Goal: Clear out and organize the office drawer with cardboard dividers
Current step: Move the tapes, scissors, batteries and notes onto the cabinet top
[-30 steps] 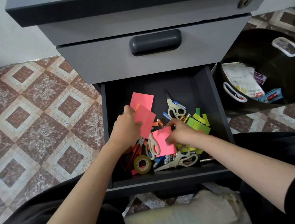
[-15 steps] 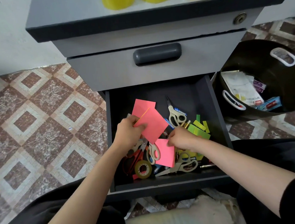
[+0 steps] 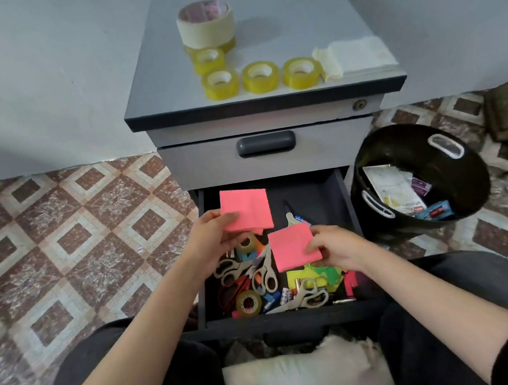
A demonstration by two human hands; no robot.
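The bottom drawer [image 3: 347,200] of a grey cabinet stands pulled out, dark inside. My left hand [image 3: 212,239] pinches a stack of pink sticky notes [image 3: 248,208], held above the drawer's left side. In my right hand [image 3: 335,246] is a second pink sticky pad [image 3: 290,245], pinched at its right edge over the drawer's middle. Below them lie several scissors [image 3: 263,272], a tape roll [image 3: 248,302], batteries [image 3: 285,295] and yellow and green paper scraps [image 3: 322,274]. No cardboard dividers are in view.
On the cabinet top [image 3: 259,27] stand several yellow tape rolls [image 3: 260,76], a large beige tape roll [image 3: 206,23] and a folded white cloth [image 3: 357,55]. A black bin [image 3: 399,144] with paper and wrappers sits right of the drawer. Patterned floor tiles [image 3: 78,244] lie to the left.
Both hands have lifted up out of the drawer's clutter, each with pink sticky notes. The camera has tilted up, bringing the cabinet top into view.
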